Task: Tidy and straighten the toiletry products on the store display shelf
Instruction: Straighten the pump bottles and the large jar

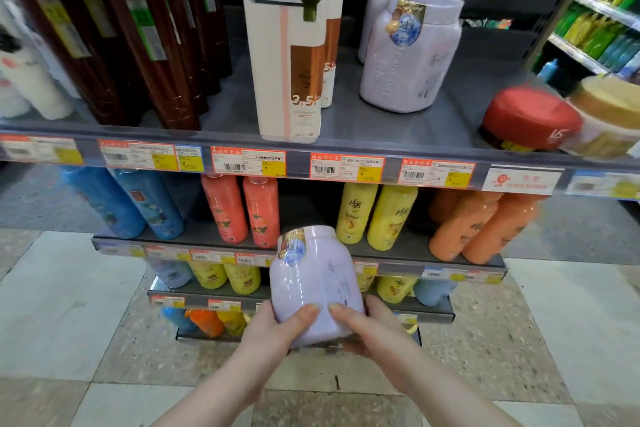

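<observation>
Head view, jars: we count three lilac ones. The held jar point(313, 284) is in our hands, in front of the lower shelves. Two shelf jars point(412, 55) stand one behind the other on the top shelf point(398, 130).
Grip, left: our left hand point(277, 326) curls round the held jar's base.
Grip, right: our right hand point(367, 326) does the same opposite.
Boxes: two white boxes point(284, 55), upright, left of the shelf jars.
Tubs: one red-lidded tub point(530, 118) just beside one gold-lidded tub point(609, 114), at the right end of the top shelf.
Shelf below: two blue bottles point(138, 204), two coral bottles point(242, 211), two yellow bottles point(375, 215). The orange bottles point(478, 229) overlap, so we cannot count them.
In the way: the held jar hides part of the lower shelves.
</observation>
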Motion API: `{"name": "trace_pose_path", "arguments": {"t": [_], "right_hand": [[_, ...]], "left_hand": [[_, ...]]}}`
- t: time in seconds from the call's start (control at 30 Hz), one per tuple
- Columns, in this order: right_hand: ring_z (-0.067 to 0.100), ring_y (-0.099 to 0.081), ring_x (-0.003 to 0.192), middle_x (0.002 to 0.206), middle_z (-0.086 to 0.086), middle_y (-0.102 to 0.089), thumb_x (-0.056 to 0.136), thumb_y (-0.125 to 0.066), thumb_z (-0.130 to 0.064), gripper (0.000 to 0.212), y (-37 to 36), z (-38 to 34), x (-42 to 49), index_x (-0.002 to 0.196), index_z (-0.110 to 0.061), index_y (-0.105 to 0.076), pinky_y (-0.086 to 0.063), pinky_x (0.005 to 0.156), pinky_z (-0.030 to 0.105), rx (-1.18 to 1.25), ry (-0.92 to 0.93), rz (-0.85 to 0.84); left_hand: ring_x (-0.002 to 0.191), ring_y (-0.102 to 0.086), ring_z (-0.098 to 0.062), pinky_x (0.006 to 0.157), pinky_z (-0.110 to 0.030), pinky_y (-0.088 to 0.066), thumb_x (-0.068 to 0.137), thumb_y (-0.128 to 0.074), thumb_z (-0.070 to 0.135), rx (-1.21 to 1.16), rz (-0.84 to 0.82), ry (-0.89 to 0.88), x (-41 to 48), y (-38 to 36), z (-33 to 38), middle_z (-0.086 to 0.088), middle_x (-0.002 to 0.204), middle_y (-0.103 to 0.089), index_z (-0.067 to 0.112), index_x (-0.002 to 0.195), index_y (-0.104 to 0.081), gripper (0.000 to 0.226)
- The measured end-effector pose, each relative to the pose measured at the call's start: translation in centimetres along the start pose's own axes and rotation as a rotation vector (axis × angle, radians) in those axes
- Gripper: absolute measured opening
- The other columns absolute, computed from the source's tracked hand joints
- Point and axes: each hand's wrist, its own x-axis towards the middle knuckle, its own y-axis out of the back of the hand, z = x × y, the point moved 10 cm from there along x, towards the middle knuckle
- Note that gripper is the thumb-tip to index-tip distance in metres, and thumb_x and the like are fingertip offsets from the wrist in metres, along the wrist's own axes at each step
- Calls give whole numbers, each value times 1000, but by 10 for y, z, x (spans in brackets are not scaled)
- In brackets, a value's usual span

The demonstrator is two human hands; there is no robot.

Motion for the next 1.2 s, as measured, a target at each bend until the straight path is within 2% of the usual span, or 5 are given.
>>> {"name": "trace_pose_path", "arguments": {"t": [0.27, 0.47, 0.63, 0.87, 1.2], "right_hand": [[5, -66, 81, 96, -8, -68, 69, -77, -40, 42, 68, -31, -76, 101, -24, -56, -49, 59, 19, -42, 175, -27], [12, -66, 95, 109, -1, -66, 69, -81, -25, 53, 131, -68, -142, 113, -19, -51, -55, 81, 29, -99, 380, 6], [7, -66, 94, 106, -8, -67, 48, -85, -38, 71, 159, -116, -177, 110, -28, -51, -56, 80, 30, -151, 525, 1], [1, -66, 88, 108, -13, -65, 54, -87, -27, 78, 151, -209, -180, 121, -34, -48, -52, 62, 15, -199, 706, -62], [8, -57, 104, 113, -10, -57, 45, -88, -31, 91, 123, -303, -95, 121, -29, -38, -54, 85, 31, -386, 726, 25]], "left_hand": [[99, -65, -18, 90, -40, -51, 79, -70, 31, -2, -22, -147, -71, -74, 35, -3, 110, -68, 12, 117, -54, 45], [80, -68, -2, 60, -12, -51, 72, -76, 25, -25, -50, -322, -125, -132, 71, 6, 100, -69, 24, 101, -55, 36], [94, -68, -14, 77, -30, -55, 52, -85, 33, -44, -106, -415, -153, -159, 123, 2, 107, -69, 22, 114, -54, 71], [81, -68, -1, 58, -12, -51, 58, -85, 27, 25, -136, -594, -141, -151, 214, 17, 88, -73, 32, 100, -56, 51], [92, -68, -7, 66, -21, -55, 33, -92, 44, 159, -193, -638, -29, -114, 293, 15, 99, -72, 31, 102, -57, 78]]}}
